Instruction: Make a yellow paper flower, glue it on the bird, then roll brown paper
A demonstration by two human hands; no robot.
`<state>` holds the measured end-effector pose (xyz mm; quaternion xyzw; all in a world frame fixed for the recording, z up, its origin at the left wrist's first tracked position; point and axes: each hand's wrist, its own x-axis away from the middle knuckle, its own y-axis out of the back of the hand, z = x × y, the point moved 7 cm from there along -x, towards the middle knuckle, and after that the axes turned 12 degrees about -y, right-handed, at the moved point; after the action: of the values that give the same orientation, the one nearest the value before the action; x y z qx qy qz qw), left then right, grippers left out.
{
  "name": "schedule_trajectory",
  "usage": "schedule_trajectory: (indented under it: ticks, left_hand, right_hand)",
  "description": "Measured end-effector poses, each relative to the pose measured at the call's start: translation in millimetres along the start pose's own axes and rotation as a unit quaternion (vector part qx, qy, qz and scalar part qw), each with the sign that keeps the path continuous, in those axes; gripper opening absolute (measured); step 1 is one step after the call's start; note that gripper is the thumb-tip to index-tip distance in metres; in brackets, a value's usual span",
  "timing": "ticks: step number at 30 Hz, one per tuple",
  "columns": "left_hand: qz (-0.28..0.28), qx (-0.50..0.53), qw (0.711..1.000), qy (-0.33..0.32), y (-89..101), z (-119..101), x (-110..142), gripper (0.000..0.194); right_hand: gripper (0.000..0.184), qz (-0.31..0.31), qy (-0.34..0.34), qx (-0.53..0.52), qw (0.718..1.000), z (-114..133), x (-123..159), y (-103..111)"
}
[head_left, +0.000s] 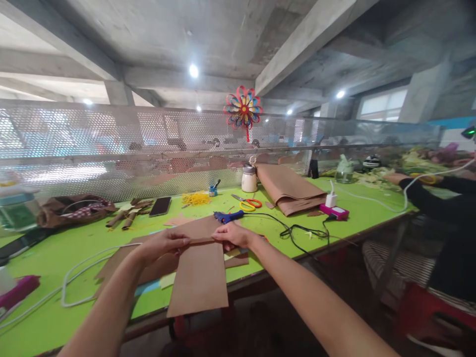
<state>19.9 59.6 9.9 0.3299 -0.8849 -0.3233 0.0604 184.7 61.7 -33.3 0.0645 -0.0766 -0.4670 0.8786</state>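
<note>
Between my two hands is a sheet of brown kraft paper (201, 282), its near end hanging past the table's front edge. A narrow fold or roll runs across its far part. My left hand (165, 245) pinches the left end of that fold, fingers closed. At its right end my right hand (232, 235) grips the paper between thumb and fingers. Just beyond the right hand lies a blue glue gun (228, 216) with a black cord. More brown paper pieces (122, 263) lie under and beside the held sheet.
Scissors (247, 203), yellow paper shreds (195, 199), a phone (160, 207) and a white jar (249, 179) stand or lie farther back. Folded brown paper (290, 186) and a pink power strip (335, 212) are to the right. A co-worker's dark sleeve (424, 198) shows at far right.
</note>
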Motion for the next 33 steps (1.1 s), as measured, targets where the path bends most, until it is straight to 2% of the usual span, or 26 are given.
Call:
schedule_trajectory:
  ticks: [4, 8, 11, 13, 15, 18, 20, 22, 26, 29, 31, 33]
  left_hand:
    - [0.049, 0.039, 0.998, 0.004, -15.7, -11.4, -0.2, 0.032]
    - [0.027, 0.033, 0.999, 0.001, -17.4, -10.3, -3.2, 0.030]
    - [-0.025, 0.099, 0.995, 0.005, -14.4, -4.2, -4.0, 0.026]
    - [-0.042, 0.144, 0.989, 0.003, -15.2, -2.1, -4.4, 0.022]
    - [-0.043, 0.181, 0.983, -0.007, -18.5, -3.1, -5.4, 0.022]
    - [-0.016, 0.253, 0.967, -0.013, -29.3, -7.4, -6.1, 0.023]
    - [0.010, 0.295, 0.955, -0.017, -38.4, -11.9, -5.4, 0.022]
    - [0.003, 0.335, 0.942, -0.023, -43.4, -15.9, -4.6, 0.021]
    - [0.019, 0.414, 0.909, -0.045, -54.8, -24.5, -5.8, 0.022]
    - [0.056, 0.406, 0.911, -0.050, -59.8, -22.7, -8.7, 0.031]
    - [0.035, 0.375, 0.925, -0.047, -52.3, -14.2, -11.7, 0.030]
    - [-0.044, 0.336, 0.939, -0.050, -33.8, -4.0, -14.1, 0.026]
  right_hand:
    - [0.033, -0.015, 0.006, 0.030, 0.999, -0.4, 3.4, -2.4]
    - [0.034, -0.005, 0.010, 0.010, 1.000, 0.9, 8.6, -5.2]
    - [0.036, -0.003, 0.005, -0.101, 0.995, 4.1, 13.8, -2.4]
    - [0.036, -0.014, 0.038, -0.185, 0.982, 12.7, 19.1, 1.2]
    - [0.030, -0.011, 0.078, -0.205, 0.976, 24.6, 24.9, -0.1]
    - [0.046, 0.050, 0.102, -0.127, 0.985, 43.2, 32.0, -16.6]
    - [0.041, 0.067, 0.132, -0.056, 0.987, 57.7, 37.5, -25.3]
    - [0.027, 0.091, 0.160, 0.001, 0.983, 71.9, 43.3, -34.3]
    - [0.020, 0.073, 0.201, 0.028, 0.977, 92.6, 52.6, -42.0]
    - [0.020, 0.060, 0.185, 0.021, 0.981, 89.7, 52.0, -43.6]
    - [0.021, 0.043, 0.166, 0.025, 0.985, 81.8, 46.4, -37.0]
    - [0.024, 0.039, 0.120, 0.057, 0.990, 70.7, 35.9, -27.7]
